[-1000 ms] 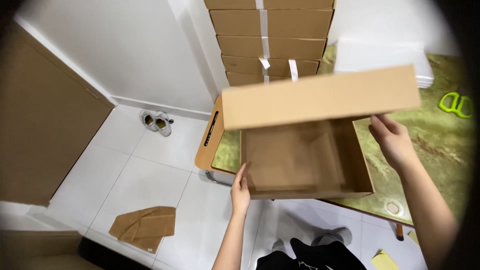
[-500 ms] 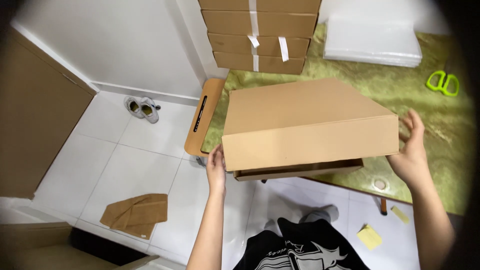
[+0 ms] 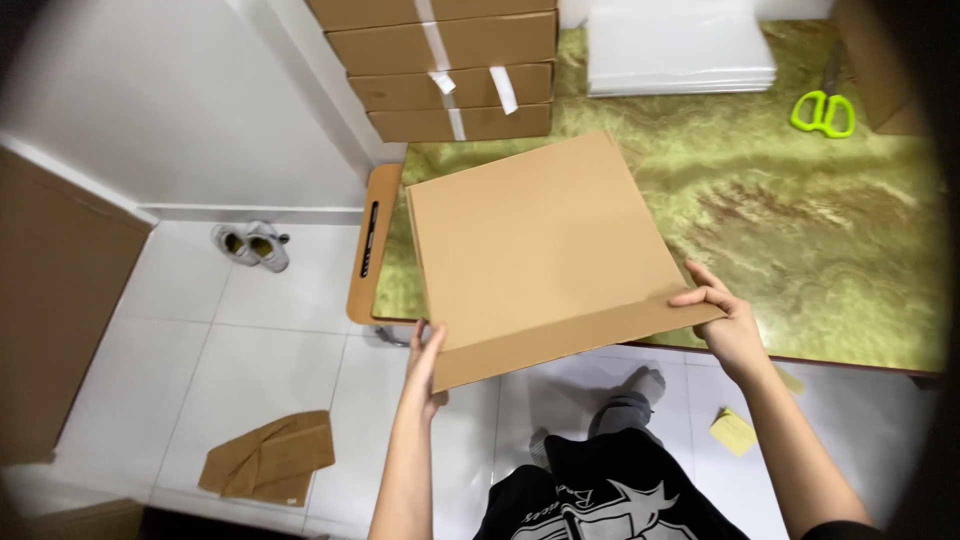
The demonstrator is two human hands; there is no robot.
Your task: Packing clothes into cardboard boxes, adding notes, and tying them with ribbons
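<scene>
Both hands grasp a flat cardboard box [image 3: 540, 250] by its near corners, the left hand [image 3: 425, 365] pinching the left corner, the right hand [image 3: 725, 325] the right, the box reaching from the fingers across the green table [image 3: 800, 220] edge.

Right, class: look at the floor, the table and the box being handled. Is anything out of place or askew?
Yes. A crumpled piece of brown cardboard lies loose on the white floor, and a yellow sticky note lies on the tiles near the table edge. The flat cardboard box, held by both hands, overhangs the table edge at a slant.
</scene>
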